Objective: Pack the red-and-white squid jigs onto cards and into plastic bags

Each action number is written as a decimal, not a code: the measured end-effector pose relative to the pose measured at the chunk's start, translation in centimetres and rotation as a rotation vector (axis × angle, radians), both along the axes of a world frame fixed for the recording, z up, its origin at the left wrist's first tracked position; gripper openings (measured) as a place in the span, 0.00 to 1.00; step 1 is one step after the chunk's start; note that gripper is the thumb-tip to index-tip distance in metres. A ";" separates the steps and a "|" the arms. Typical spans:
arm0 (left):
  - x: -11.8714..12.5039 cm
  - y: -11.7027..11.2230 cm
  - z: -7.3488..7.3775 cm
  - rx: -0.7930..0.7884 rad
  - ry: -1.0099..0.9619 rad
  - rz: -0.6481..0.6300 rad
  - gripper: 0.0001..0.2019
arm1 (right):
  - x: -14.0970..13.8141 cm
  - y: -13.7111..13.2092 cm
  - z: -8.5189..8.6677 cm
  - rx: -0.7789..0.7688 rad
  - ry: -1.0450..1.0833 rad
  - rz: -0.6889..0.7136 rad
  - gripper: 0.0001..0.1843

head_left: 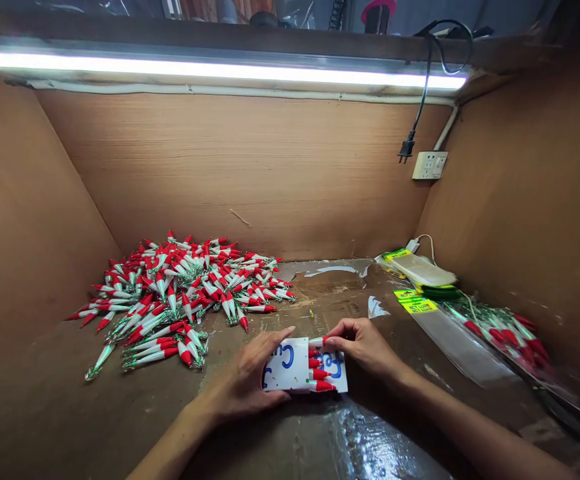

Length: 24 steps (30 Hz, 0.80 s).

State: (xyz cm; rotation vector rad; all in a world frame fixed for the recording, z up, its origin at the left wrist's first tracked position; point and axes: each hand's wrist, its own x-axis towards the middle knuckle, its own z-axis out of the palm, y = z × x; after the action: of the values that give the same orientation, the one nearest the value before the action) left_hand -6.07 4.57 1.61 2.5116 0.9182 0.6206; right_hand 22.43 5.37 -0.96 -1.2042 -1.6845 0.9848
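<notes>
A white card sleeve with blue lettering lies on the table in front of me. My left hand grips it from the left, thumb along the near edge and fingers at the far edge. Several red-and-white squid jigs stick out of it side by side, red tips to the right; their other ends are hidden inside. At the top of this row, my right hand pinches the red tip of one squid jig between thumb and forefinger.
To the left is a big heap of squid jigs with green hooks. On the right lie clear bags with yellow labels and packed jigs. A black plug hangs near a wall socket. Glossy tape covers the near tabletop.
</notes>
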 end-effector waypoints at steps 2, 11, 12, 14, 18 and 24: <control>0.4 -0.3 -0.3 -0.022 0.002 -0.022 0.51 | -0.9 -0.6 0.0 0.078 -0.097 -0.005 0.11; 0.8 -0.1 -2.1 0.036 0.039 0.090 0.41 | -0.7 -1.0 -0.3 0.112 0.037 -0.104 0.24; 0.9 -0.1 -2.3 0.047 0.042 0.114 0.39 | -1.0 -1.3 -0.6 -0.002 0.172 -0.115 0.29; 1.0 -0.2 -2.9 0.065 0.054 0.141 0.37 | -1.9 -2.0 -1.1 -0.209 0.411 -0.089 0.38; 1.1 -0.1 -4.1 0.106 0.127 0.148 0.36 | -3.8 -3.1 -1.8 -0.390 0.703 0.052 0.45; 1.2 -0.5 -4.6 0.109 0.167 0.157 0.38 | -4.2 -2.8 -3.5 -0.289 0.687 0.138 0.40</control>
State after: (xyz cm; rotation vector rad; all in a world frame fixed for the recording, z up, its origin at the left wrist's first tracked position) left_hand -4.88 4.09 -2.95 2.6380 1.1813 0.5268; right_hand 18.25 2.62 -4.48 -0.7851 -1.1082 1.5543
